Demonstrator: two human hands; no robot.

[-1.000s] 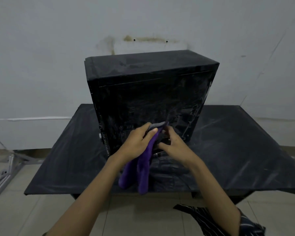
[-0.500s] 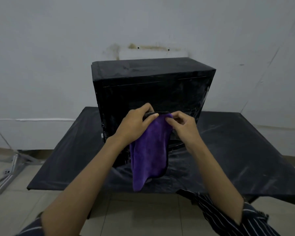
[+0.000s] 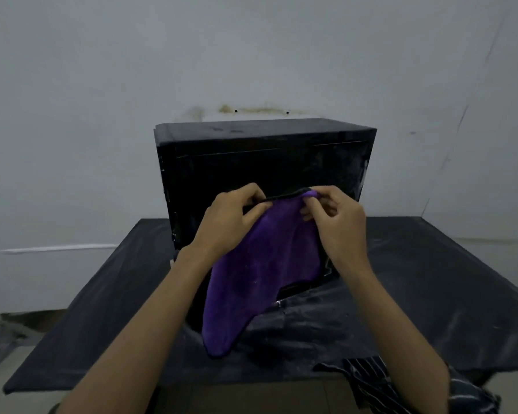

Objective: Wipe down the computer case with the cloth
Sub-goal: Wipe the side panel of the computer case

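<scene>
A black computer case (image 3: 260, 162) stands upright on a black table (image 3: 449, 294), its dusty side panel facing me. In front of that panel hangs a purple cloth (image 3: 260, 273) with a dark hem along its top edge. My left hand (image 3: 231, 222) pinches the cloth's upper left corner. My right hand (image 3: 335, 225) pinches the upper right corner, so the cloth is spread between both hands and drapes down over the case's lower part. The cloth's bottom tip hangs over the table's front area.
A pale wall (image 3: 251, 55) with a brown stain rises right behind the case. The table's black cover is wrinkled and dusty near its front edge. A striped sleeve (image 3: 401, 389) shows at the bottom right. Tiled floor lies at the lower left.
Both hands have risen in front of the side panel and moved apart. The cloth, bunched a second ago, now hangs spread out between them.
</scene>
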